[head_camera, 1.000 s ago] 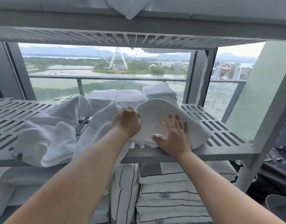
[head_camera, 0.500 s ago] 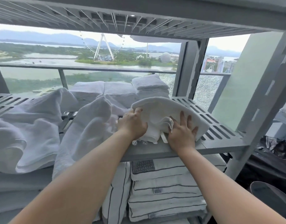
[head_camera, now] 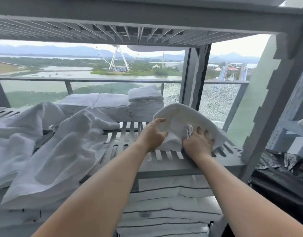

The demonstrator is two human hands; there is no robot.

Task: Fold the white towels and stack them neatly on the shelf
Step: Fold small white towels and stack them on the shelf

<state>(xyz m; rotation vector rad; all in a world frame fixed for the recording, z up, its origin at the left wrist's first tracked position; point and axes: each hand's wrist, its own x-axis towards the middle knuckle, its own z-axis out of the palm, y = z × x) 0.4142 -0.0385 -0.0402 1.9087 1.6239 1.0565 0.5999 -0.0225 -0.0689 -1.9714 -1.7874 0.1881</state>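
A white towel (head_camera: 185,120), folded over into a thick bundle, rests on the right part of the grey slatted shelf (head_camera: 128,134). My left hand (head_camera: 153,134) grips its left side, thumb on top. My right hand (head_camera: 197,144) presses on its near right side, fingers dug into the fold beside a small tag. Behind it a stack of folded white towels (head_camera: 144,100) stands at the back of the shelf, with lower folded stacks (head_camera: 94,103) to its left. Loose unfolded towels (head_camera: 61,151) lie crumpled over the shelf's left half.
A slatted shelf (head_camera: 130,33) hangs close overhead. Grey uprights (head_camera: 274,106) frame the right side. Folded linens with dark stripes (head_camera: 168,207) fill the level below. Black plastic (head_camera: 280,182) lies at lower right. A window with a railing is behind the shelf.
Both hands have moved the folded towel to the right along the shelf, away from the loose towels. Bare slats now show between them.
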